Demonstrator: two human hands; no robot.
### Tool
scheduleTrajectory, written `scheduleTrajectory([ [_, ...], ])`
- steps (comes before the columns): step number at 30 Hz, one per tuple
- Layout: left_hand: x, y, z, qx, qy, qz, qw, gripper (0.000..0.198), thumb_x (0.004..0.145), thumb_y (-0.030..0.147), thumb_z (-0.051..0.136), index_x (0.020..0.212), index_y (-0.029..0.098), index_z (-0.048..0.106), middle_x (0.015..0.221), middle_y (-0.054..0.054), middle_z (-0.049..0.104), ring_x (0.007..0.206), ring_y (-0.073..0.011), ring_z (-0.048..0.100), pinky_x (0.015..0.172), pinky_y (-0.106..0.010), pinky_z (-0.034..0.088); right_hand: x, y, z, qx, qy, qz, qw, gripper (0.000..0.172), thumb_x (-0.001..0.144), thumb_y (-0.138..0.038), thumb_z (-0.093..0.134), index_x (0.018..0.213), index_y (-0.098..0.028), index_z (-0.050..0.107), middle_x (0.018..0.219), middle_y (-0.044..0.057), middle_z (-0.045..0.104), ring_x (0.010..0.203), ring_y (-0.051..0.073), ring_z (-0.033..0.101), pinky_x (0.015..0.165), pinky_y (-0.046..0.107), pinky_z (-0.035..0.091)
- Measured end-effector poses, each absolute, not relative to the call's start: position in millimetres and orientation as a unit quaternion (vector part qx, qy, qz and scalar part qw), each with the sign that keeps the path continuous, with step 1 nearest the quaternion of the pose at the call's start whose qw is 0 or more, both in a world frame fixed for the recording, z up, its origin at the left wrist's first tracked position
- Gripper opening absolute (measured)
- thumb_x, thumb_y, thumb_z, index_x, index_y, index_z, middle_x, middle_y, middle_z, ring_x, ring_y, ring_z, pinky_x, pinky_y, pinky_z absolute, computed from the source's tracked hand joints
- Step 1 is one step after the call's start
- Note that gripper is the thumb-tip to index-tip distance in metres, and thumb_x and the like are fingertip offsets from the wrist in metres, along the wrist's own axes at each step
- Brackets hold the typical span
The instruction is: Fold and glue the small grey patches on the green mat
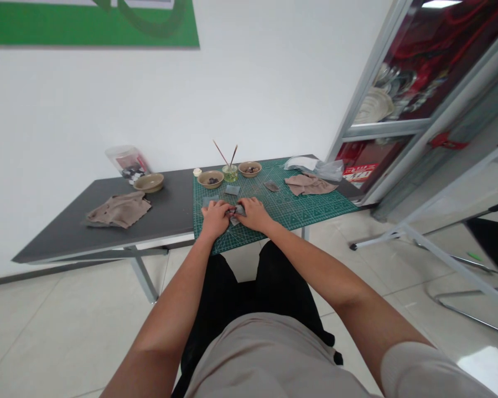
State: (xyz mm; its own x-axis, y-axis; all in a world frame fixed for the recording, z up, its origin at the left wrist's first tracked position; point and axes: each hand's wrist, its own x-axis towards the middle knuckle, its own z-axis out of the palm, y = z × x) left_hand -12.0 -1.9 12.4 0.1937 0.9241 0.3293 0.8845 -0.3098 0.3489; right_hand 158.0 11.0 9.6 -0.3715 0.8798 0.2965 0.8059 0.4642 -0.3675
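Both my hands meet over the front part of a green cutting mat (302,209). My left hand (216,219) has its fingers closed on a small dark piece between the hands. My right hand (254,214) is closed on a small grey piece (240,209), touching that dark piece. Fingers partly hide both, so their shapes are unclear. Just behind my left hand lies a blue-grey square (210,200), and another square (233,189) is a little farther back. A dark grey oval piece (271,186) rests to the right.
Bowls with small dark pieces (211,179) (249,169) flank a glass jar (229,174) holding two brushes. Brown cloths (309,184) (120,210) lie right and left. A third bowl (148,183) and a plastic container (128,162) stand left; a plastic bag (327,169) lies back right.
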Motion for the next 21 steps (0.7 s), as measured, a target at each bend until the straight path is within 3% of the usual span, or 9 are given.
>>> scheduleTrajectory([
  [6, -16, 0, 11, 0.690, 0.619, 0.372, 0.056, 0.018, 0.088, 0.026, 0.053, 0.101, 0.024, 0.064, 0.106, -0.008, 0.063, 0.104, -0.0276, 0.051, 0.090, -0.045, 0.039, 154, 10, 24, -0.527, -0.835, 0.071, 0.145, 0.054, 0.088, -0.042, 0.059, 0.138, -0.024, 0.049, 0.139, 0.013, 0.053, 0.123, 0.036, 0.047, 0.098, 0.054, 0.038],
  [12, -21, 1, 8, 0.675, 0.603, 0.421, 0.063, 0.015, 0.087, 0.023, 0.052, 0.097, 0.022, 0.063, 0.099, -0.008, 0.060, 0.098, -0.0251, 0.052, 0.091, -0.042, 0.042, 145, 23, 31, -0.577, -0.772, 0.181, 0.195, 0.067, 0.071, -0.025, 0.078, 0.131, -0.014, 0.052, 0.121, 0.015, 0.064, 0.108, 0.025, 0.062, 0.092, 0.035, 0.046],
  [14, -22, 1, 7, 0.675, 0.595, 0.433, 0.064, 0.014, 0.087, 0.022, 0.052, 0.096, 0.021, 0.062, 0.097, -0.007, 0.060, 0.097, -0.0242, 0.052, 0.092, -0.041, 0.042, 148, 28, 34, -0.587, -0.745, 0.223, 0.226, 0.058, 0.069, -0.022, 0.078, 0.122, -0.013, 0.057, 0.108, 0.011, 0.069, 0.097, 0.021, 0.065, 0.084, 0.030, 0.048],
  [18, -23, 2, 6, 0.684, 0.580, 0.438, 0.067, 0.012, 0.087, 0.022, 0.052, 0.095, 0.021, 0.061, 0.097, -0.008, 0.059, 0.096, -0.0238, 0.052, 0.093, -0.041, 0.042, 168, 35, 59, -0.551, -0.749, 0.237, 0.283, 0.022, 0.079, -0.023, 0.064, 0.099, -0.014, 0.067, 0.090, 0.005, 0.071, 0.080, 0.016, 0.064, 0.071, 0.025, 0.046],
  [21, -22, 2, 3, 0.688, 0.573, 0.441, 0.061, 0.012, 0.088, 0.023, 0.051, 0.095, 0.021, 0.061, 0.098, -0.008, 0.059, 0.097, -0.0241, 0.052, 0.093, -0.041, 0.043, 183, 35, 86, -0.526, -0.773, 0.181, 0.306, 0.020, 0.080, -0.023, 0.058, 0.095, -0.015, 0.068, 0.087, 0.004, 0.071, 0.078, 0.016, 0.063, 0.068, 0.024, 0.043],
])
